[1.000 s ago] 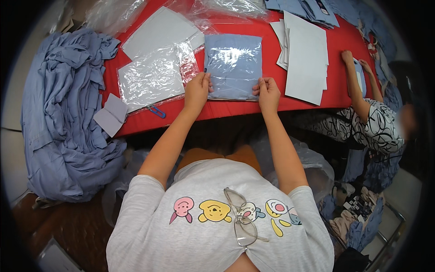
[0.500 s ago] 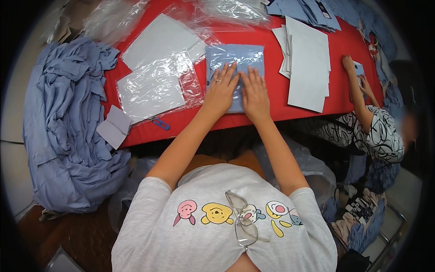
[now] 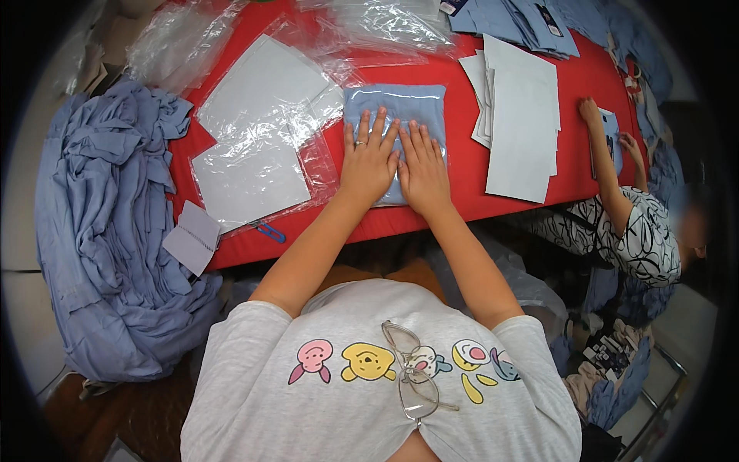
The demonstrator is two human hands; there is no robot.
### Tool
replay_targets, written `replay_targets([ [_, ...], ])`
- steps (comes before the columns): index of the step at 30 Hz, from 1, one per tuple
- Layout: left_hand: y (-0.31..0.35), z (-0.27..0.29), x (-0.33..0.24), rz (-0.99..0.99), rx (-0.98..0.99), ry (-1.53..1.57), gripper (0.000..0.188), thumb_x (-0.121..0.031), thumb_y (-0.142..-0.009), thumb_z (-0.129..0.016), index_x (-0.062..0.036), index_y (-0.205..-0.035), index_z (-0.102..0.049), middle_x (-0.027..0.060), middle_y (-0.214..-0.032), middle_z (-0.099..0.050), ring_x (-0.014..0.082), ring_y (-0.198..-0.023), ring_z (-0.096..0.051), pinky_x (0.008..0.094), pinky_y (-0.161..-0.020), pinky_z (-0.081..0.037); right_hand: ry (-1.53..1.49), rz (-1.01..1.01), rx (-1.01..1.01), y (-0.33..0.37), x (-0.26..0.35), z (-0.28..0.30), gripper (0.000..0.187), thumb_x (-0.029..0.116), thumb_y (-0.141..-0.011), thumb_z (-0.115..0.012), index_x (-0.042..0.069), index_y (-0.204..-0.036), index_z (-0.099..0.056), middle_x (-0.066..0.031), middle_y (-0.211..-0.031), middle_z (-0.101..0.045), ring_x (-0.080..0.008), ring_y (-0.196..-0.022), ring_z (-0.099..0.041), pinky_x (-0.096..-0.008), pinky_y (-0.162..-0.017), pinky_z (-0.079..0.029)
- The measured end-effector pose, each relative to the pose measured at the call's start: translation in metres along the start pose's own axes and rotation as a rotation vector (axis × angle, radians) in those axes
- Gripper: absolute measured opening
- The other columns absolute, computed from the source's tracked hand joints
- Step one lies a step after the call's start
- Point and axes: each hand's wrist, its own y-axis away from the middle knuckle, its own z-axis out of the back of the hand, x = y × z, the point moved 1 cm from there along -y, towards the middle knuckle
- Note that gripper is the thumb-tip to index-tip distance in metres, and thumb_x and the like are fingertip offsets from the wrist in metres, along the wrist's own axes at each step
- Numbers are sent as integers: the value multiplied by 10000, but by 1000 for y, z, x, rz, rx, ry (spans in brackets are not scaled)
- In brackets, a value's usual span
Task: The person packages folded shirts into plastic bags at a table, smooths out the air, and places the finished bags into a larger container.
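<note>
In the head view, a packet (image 3: 396, 96), a folded blue garment under shiny clear plastic, lies flat on the red tabletop (image 3: 468, 177), close to the edge nearest the person. The left hand (image 3: 371, 160) and the right hand (image 3: 425, 171) both rest palm down on top of it, fingers spread slightly and pointing toward its far edge, pinching nothing. The thumbs come near each other over the middle of the packet. A ring (image 3: 360, 143) is on a finger of the left hand.

To the left of the packet are large white cards (image 3: 250, 185) with clear plastic (image 3: 322, 165) over and around them; whether the cards are inside it, I cannot tell. Farther left and closer to the person are a small blue tool (image 3: 269, 232) and an open spiral notebook (image 3: 192, 237), and beyond those a big heap of blue cloth (image 3: 108, 246).

Beyond the packet lie loose clear bags (image 3: 385, 23). To its right is an uneven stack of white cards (image 3: 522, 123), with folded blue clothes (image 3: 512, 21) beyond the stack. Well to the right of the packet, a co-worker's hand (image 3: 589, 110) is by a flat blue item (image 3: 612, 138). Nearer the person than the packet, eyeglasses (image 3: 419, 396) hang from the person's shirt (image 3: 308, 416).
</note>
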Motion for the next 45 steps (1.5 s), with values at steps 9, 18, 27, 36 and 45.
replay_targets([
  [9, -2, -4, -2, 14, 36, -32, 663, -327, -1024, -586, -177, -1651, -433, 131, -1773, -252, 392, -1640, -183, 657, -1292, -136, 15, -3, -33, 3, -1, -3, 675, 213, -1023, -548, 79, -1663, -380, -173, -1736, -334, -352, -1611, -303, -518, -1305, -236],
  [18, -27, 4, -6, 91, 77, 52, 665, -318, -1039, -568, -156, -1664, -406, 178, -1769, -240, 418, -1636, -183, 669, -1289, -125, -85, 8, -154, -52, -11, 17, 643, 289, -1046, -578, 41, -1622, -437, -238, -1708, -348, -410, -1597, -307, -567, -1292, -243],
  [27, -46, -7, 2, 112, 32, 32, 643, -319, -1068, -509, -144, -1675, -390, 183, -1780, -215, 428, -1650, -140, 659, -1295, -102, -98, -10, -48, -74, -30, -2, 722, 307, -1036, -587, 44, -1667, -353, -249, -1741, -272, -427, -1621, -242, -578, -1307, -195],
  [36, -51, -10, -1, 170, 89, 0, 618, -320, -1083, -473, -146, -1671, -397, 177, -1774, -236, 421, -1643, -170, 643, -1301, -105, -130, -19, 36, -81, -34, 0, 710, 273, -1047, -546, 35, -1676, -318, -239, -1759, -227, -410, -1644, -180, -568, -1320, -137],
  [45, -51, -8, -1, 174, 94, 2, 622, -317, -1072, -499, -146, -1664, -407, 175, -1767, -248, 426, -1634, -188, 642, -1302, -120, -149, 4, 42, -83, -35, 1, 711, 263, -1031, -556, 14, -1658, -332, -253, -1741, -254, -424, -1629, -202, -569, -1320, -140],
])
